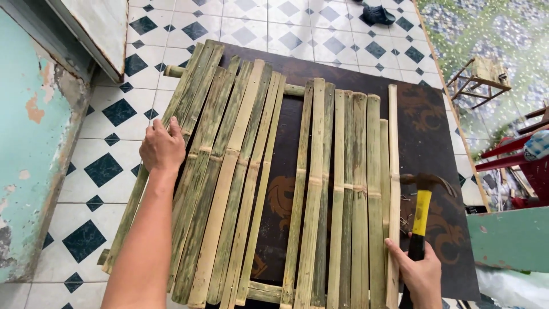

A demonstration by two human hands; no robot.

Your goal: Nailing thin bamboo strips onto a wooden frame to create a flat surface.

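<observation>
Head view: left hand (162, 146) flat, fingers spread, pressing bamboo slats (229, 171) on dark board (426, 131); right hand (417, 272) gripping hammer (422, 209) by yellow-black handle beside rightmost slat (393, 189).

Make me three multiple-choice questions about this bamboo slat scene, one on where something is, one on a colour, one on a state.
1. Where does the left hand rest?
A. on the leftmost bamboo slats
B. on the wooden stool
C. on the tiled floor

2. What colour is the hammer handle just below its head?
A. red
B. yellow
C. white

3. How is the hammer right now?
A. lying loose on the dark board
B. hanging on the wall
C. gripped in the right hand

Answers:
1 A, the palm lies flat on the bamboo slats at the left edge.
2 B, a yellow stretch runs under the metal head.
3 C, the right hand is closed around the black lower grip, over the dark board.
</observation>
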